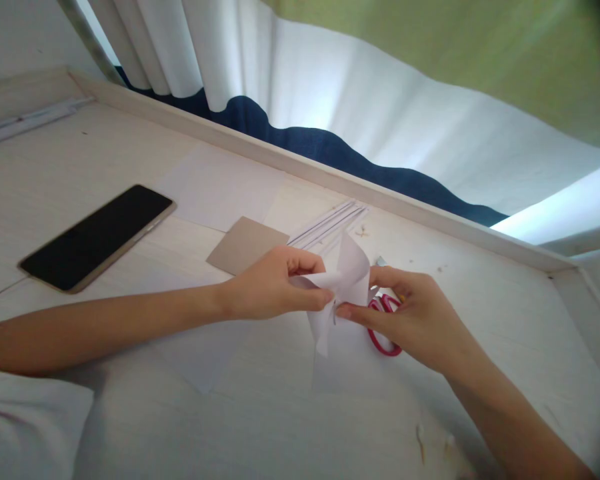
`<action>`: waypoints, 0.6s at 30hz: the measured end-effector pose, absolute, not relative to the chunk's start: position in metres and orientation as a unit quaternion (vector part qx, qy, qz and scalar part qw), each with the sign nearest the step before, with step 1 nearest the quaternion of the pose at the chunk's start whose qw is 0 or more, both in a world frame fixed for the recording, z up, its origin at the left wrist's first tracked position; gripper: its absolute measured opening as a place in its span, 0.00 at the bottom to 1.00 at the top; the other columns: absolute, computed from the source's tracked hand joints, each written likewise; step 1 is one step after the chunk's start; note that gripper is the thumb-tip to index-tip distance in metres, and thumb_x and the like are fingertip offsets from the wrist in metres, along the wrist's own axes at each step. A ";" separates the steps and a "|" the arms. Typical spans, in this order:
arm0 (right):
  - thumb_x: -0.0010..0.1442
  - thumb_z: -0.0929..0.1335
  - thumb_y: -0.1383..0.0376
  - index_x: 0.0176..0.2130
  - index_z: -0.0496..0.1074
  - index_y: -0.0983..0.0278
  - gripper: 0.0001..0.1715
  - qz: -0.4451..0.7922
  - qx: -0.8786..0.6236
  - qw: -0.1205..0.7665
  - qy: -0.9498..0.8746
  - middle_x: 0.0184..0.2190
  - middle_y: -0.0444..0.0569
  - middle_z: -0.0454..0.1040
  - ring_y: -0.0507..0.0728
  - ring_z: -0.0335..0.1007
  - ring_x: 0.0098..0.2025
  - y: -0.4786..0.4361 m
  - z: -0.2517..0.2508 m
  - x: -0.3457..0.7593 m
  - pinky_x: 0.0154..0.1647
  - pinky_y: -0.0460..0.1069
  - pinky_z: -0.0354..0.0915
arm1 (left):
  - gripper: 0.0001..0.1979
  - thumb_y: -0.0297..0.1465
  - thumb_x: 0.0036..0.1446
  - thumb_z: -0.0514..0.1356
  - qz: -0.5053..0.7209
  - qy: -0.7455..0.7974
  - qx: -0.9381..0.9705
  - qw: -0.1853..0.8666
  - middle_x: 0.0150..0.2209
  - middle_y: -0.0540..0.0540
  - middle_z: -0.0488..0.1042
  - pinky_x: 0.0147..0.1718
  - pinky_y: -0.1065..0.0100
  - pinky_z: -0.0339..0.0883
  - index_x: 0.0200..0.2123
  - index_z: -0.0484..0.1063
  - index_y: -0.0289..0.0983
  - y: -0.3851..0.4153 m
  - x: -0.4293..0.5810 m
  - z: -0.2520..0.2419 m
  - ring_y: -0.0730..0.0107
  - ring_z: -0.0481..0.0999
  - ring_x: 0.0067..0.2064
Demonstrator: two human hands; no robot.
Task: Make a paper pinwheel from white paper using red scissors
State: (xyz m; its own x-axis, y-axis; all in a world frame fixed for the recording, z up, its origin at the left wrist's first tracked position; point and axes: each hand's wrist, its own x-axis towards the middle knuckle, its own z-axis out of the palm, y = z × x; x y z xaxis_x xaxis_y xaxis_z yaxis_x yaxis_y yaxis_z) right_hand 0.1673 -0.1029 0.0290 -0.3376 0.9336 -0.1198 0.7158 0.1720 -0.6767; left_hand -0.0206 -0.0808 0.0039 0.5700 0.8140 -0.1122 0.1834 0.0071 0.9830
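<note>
A white paper pinwheel [354, 262] with curled blades is held up between my two hands over the table. My left hand [275, 283] is closed, pinching its left side with thumb and fingers near the middle. From the right, my right hand [420, 313] pinches the paper too, its thumb tip by the centre. Something thin and dark shows at the pinwheel's centre, too small to name. Behind my right fingers lie scissors [393, 349] with red handles, partly hidden. A white paper sheet [343, 373] rests below the pinwheel.
A black-screened phone [100, 237] lies at the left. A brown card square [245, 241], white paper [225, 183] and folded paper strips [333, 223] lie farther back. Small thin bits [420, 443] sit at the front right. A raised ledge [300, 163] borders the table before the curtain [380, 100].
</note>
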 end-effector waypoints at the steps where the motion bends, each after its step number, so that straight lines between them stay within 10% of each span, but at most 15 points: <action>1: 0.46 0.69 0.56 0.28 0.71 0.61 0.12 0.349 -0.553 0.147 -0.742 0.27 0.43 0.74 0.54 0.69 0.30 -0.102 0.029 0.168 0.32 0.49 0.63 | 0.07 0.30 0.45 0.59 0.245 0.385 0.656 0.602 0.19 0.55 0.61 0.19 0.79 0.52 0.20 0.63 0.33 -0.080 -0.021 0.005 0.82 0.59 0.21; 18: 0.44 0.69 0.50 0.30 0.75 0.64 0.20 0.436 -0.559 0.076 -0.702 0.23 0.46 0.74 0.55 0.68 0.26 -0.097 0.021 0.161 0.26 0.47 0.63 | 0.07 0.32 0.44 0.59 0.172 0.386 0.648 0.634 0.19 0.55 0.63 0.21 0.76 0.53 0.22 0.67 0.33 -0.073 -0.028 0.008 0.79 0.61 0.21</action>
State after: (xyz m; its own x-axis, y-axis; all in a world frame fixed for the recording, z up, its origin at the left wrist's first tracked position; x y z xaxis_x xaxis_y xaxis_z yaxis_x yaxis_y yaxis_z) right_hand 0.1607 -0.0973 0.0206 -0.3646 0.8498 -0.3807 0.7178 -0.0039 -0.6963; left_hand -0.0283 -0.0734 0.0081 0.6432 0.7182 -0.2653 0.2811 0.1007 0.9544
